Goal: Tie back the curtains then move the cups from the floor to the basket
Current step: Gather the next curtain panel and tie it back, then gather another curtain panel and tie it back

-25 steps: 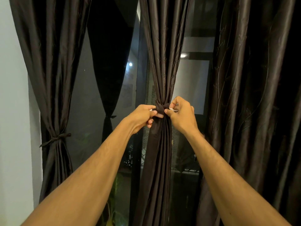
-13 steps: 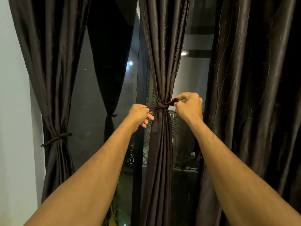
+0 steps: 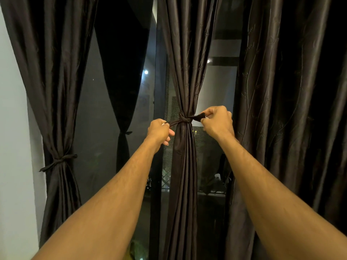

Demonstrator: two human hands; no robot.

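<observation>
A dark brown middle curtain hangs in front of me, gathered at its waist by a matching tie strap knotted around it. My left hand grips the strap's left end, pulled out to the left of the knot. My right hand pinches the strap's right end, a little higher, to the right of the knot. The left curtain is bound by its own tie. The right curtain hangs loose. No cups or basket are in view.
A dark glass window with a vertical frame post stands behind the curtains and reflects them and some lights. A pale wall runs along the left edge.
Both hands have moved apart from the knot, left hand leftwards and right hand rightwards, drawing the strap ends out and the knot tighter around the middle curtain.
</observation>
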